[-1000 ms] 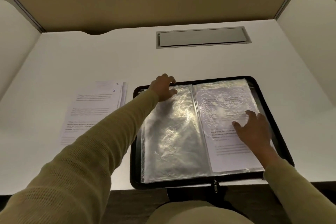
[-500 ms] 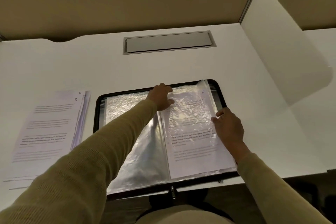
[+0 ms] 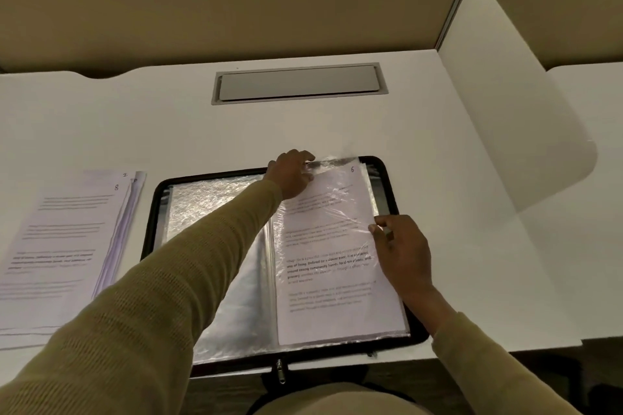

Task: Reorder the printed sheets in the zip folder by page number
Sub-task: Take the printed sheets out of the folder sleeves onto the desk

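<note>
Sheet 6 (image 3: 323,239) lies in the right sleeve (image 3: 371,209) of the open zip folder (image 3: 391,185), thin, limp and probably slippery, so the left hand (image 3: 291,173) pinches its top edge and the right hand (image 3: 404,253) pinches the sleeve's side.

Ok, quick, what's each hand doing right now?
Left hand: closed, pinching the top edge of the sleeve.
Right hand: closed, gripping the same sleeve's right edge.
</note>
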